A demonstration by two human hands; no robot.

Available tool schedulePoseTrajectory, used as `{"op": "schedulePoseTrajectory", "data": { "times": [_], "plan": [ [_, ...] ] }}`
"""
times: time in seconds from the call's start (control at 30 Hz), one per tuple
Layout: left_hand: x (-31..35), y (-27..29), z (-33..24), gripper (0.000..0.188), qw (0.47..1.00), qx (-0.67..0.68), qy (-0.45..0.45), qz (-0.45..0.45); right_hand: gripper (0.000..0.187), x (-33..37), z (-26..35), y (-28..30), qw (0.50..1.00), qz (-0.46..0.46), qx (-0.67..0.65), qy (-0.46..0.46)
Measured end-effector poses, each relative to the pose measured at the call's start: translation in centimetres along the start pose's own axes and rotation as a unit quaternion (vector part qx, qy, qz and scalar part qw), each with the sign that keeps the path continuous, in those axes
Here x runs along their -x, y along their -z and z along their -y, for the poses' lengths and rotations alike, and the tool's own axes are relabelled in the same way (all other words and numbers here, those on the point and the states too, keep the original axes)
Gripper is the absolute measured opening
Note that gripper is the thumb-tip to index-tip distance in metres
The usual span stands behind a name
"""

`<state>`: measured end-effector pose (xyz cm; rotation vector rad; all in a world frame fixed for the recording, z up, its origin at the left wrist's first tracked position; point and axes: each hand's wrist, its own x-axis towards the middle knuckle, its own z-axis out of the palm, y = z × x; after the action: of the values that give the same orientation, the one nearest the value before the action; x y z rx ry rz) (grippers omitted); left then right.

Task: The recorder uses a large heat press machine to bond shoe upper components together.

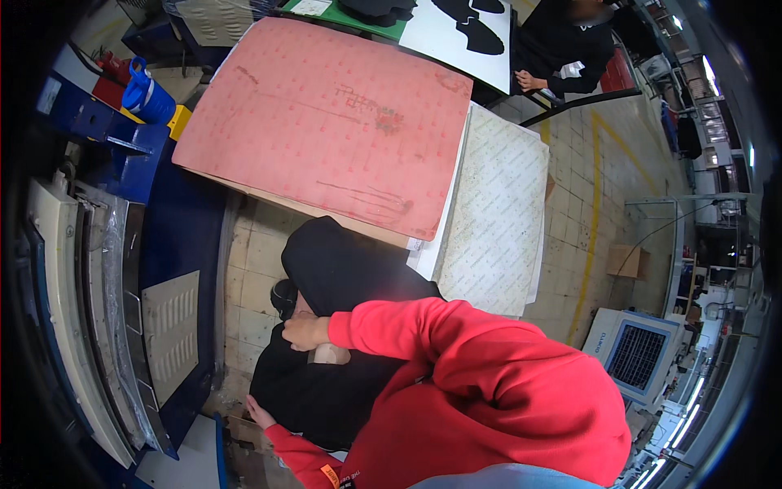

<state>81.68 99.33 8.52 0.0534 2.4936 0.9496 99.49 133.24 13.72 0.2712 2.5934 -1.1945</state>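
My right hand (pixel 306 332) is over my lap, between my black-trousered legs, at the end of a red sleeve. Its fingers are curled closed, and what they hold, if anything, is hidden. Just below that wrist, a small tan piece (pixel 330 354) lies against the dark cloth; its kind is unclear. At the lower left, my left hand (pixel 260 414) is low beside my thigh. Its visible fingers look stretched out, and I see nothing held in them. A dark shoe (pixel 284 298) shows past the knee, near the right hand.
Ahead stands a stack topped by a worn pink sheet (pixel 326 122), with a pale patterned sheet (pixel 497 212) to its right. A blue machine (pixel 183 269) flanks my left, with a blue jug (pixel 147 96) beyond. Another person (pixel 562 49) sits by a table of black cut pieces (pixel 479 37). An air cooler (pixel 635 354) stands right.
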Motion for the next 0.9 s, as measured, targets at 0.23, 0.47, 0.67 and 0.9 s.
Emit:
{"op": "schedulePoseTrajectory", "data": {
  "times": [0.23, 0.47, 0.67, 0.9],
  "plan": [
    [5.3, -1.2, -2.7, 0.09, 0.994, -0.03, 0.101, -0.03, 0.027, 0.8, 0.5, 0.7, 0.997, 0.064, -0.003, -0.037],
    [7.2, -2.8, -3.8, 0.083, 0.966, -0.229, -0.035, -0.111, 0.027, 1.0, 1.1, 0.8, 0.998, 0.056, 0.005, -0.006],
    [8.6, -4.9, -7.7, 0.065, 0.906, -0.38, -0.138, -0.126, 0.028, 1.0, 1.0, 0.7, 0.997, 0.073, 0.003, -0.028],
    [9.2, -6.5, -11.8, 0.053, 0.881, -0.403, -0.231, -0.09, 0.028, 1.1, 1.1, 0.8, 0.997, 0.059, 0.01, -0.042]
  ]
}}
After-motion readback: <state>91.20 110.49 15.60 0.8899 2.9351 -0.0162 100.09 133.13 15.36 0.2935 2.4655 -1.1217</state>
